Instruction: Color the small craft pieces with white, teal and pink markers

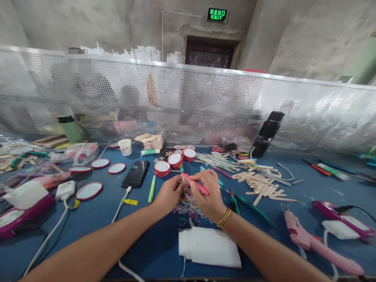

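Note:
Both of my hands meet over the middle of the table. My left hand is closed in a pinch around a thin stick with a green end, which points up and away from me. Between the fingers of my right hand is a slim pink pen-like tool, its front part close to the left fingertips. What the tool's tip touches is hidden by the fingers. Beneath the hands lies a tangle of coloured rubber bands or threads. Small red-and-white drums stand just beyond.
A white cloth lies nearest me. To the right are green-handled pliers, wooden sticks and a pink glue gun. A phone, a green pen-like tool and round red-rimmed discs lie left. A perforated metal screen stands behind.

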{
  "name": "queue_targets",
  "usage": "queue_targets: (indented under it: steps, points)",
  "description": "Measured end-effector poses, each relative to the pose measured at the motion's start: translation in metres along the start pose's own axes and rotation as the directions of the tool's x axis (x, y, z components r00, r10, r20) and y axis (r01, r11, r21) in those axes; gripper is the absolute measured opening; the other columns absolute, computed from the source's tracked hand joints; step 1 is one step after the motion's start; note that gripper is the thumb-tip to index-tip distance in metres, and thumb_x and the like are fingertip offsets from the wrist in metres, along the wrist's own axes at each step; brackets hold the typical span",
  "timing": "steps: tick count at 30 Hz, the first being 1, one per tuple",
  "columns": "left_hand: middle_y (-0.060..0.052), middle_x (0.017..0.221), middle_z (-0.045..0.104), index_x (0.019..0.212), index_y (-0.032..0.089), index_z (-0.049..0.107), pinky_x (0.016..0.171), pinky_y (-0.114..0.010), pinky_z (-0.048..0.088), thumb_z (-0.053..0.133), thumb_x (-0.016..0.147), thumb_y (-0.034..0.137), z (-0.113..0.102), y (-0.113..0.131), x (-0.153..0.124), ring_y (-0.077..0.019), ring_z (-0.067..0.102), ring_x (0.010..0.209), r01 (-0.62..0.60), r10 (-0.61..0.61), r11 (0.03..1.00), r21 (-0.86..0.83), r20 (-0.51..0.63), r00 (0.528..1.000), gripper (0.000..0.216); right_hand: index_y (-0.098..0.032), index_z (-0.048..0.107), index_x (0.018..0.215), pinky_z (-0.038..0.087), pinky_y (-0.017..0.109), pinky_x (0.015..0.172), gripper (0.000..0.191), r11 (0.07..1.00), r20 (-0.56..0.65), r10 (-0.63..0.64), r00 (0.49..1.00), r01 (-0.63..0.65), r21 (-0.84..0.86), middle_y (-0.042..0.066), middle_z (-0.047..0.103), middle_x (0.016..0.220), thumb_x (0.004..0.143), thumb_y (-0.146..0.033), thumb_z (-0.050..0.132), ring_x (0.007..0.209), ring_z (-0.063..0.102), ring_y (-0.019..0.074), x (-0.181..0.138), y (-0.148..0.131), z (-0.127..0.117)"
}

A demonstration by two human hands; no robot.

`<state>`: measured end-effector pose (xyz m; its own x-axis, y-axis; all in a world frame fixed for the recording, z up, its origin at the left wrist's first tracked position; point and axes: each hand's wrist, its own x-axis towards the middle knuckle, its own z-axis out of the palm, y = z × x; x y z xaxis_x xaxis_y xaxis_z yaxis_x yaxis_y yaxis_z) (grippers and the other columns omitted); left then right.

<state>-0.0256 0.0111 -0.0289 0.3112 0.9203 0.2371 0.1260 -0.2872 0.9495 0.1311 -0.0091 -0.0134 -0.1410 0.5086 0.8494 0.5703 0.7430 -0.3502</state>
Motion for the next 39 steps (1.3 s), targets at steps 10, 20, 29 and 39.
queue_targets:
  steps: [10, 20, 29, 39]
  points:
    - [0.0, 0.067, 0.067, 0.084, 0.019, 0.054, 0.04, -0.02, 0.031, 0.05, 0.093, 0.043, 0.0003, -0.0019, -0.0002, -0.012, 0.061, 0.047, 0.013, -0.013, 1.0, 0.001, 0.004, 1.0, 0.026, -0.022, 0.059, 0.083, 0.036, 0.042, 0.087, 0.01, 1.0, 0.016, -0.003, 1.0, 0.003, -0.004, 0.0, 0.065, 0.078, 0.09, -0.021, 0.051, 0.074, 0.058, 0.0179, 0.0011, 0.0008, 0.0002]
    - [0.0, 0.069, 0.068, 0.087, 0.018, 0.056, 0.043, -0.021, 0.035, 0.05, 0.093, 0.044, -0.0004, 0.0006, -0.0002, -0.0127, 0.062, 0.048, 0.001, 0.0, 0.999, 0.033, -0.012, 1.0, 0.027, -0.022, 0.058, 0.082, 0.036, 0.041, 0.087, 0.011, 1.0, 0.016, 0.018, 1.0, -0.018, -0.019, 0.0, 0.065, 0.077, 0.09, -0.021, 0.051, 0.074, 0.057, 0.0176, 0.0011, 0.0023, -0.0009]
    - [0.0, 0.071, 0.068, 0.088, 0.018, 0.057, 0.041, -0.02, 0.034, 0.048, 0.094, 0.041, -0.0005, -0.002, 0.001, -0.0114, 0.063, 0.048, 0.012, -0.012, 1.0, 0.013, -0.009, 1.0, 0.026, -0.022, 0.058, 0.083, 0.036, 0.041, 0.088, 0.011, 1.0, 0.008, 0.006, 1.0, -0.006, -0.011, 0.0, 0.065, 0.078, 0.091, -0.021, 0.051, 0.074, 0.057, 0.0175, 0.0006, 0.0013, -0.0003]
    - [0.0, 0.07, 0.067, 0.087, 0.017, 0.059, 0.041, -0.02, 0.035, 0.053, 0.092, 0.046, 0.0007, 0.0, -0.0002, -0.0117, 0.062, 0.047, -0.003, 0.003, 1.0, -0.023, -0.017, 1.0, 0.03, -0.022, 0.059, 0.083, 0.036, 0.041, 0.088, 0.011, 1.0, 0.011, 0.024, 1.0, -0.024, -0.015, 0.0, 0.065, 0.078, 0.09, -0.021, 0.051, 0.074, 0.057, 0.0176, 0.0013, 0.0018, -0.0018]
